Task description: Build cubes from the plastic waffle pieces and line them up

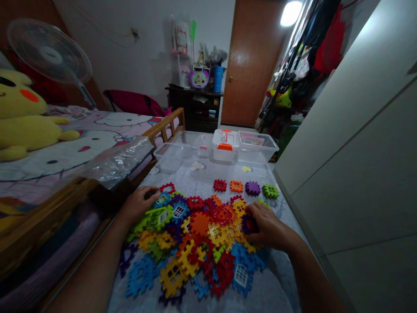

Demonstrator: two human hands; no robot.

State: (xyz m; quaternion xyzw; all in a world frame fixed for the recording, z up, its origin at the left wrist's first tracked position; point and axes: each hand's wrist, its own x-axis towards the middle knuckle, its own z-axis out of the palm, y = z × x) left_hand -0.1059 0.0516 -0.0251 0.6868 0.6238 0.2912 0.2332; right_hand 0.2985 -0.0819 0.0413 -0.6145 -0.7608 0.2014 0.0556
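Observation:
A heap of plastic interlocking building tiles [199, 224] in red, orange, yellow, green, blue and purple lies on the bed sheet before me. My left hand [143, 202] is at the heap's far left edge, thumb and fingers apart, beside a blue tile with a white window [162, 199]. At the heap's right side, my right hand [269, 224] has its thumb and fingers around a dark purple tile [249, 224]. Beyond the heap, a row holds a red tile [220, 185], an orange tile [236, 186], a purple stack [253, 188] and a green stack [270, 191].
Clear plastic bins [169, 157] stand at the far end of the sheet, with a lidded box with orange latches [224, 148] among them. A wooden rail [163, 126] runs along the left. A white cabinet [345, 174] borders the right side.

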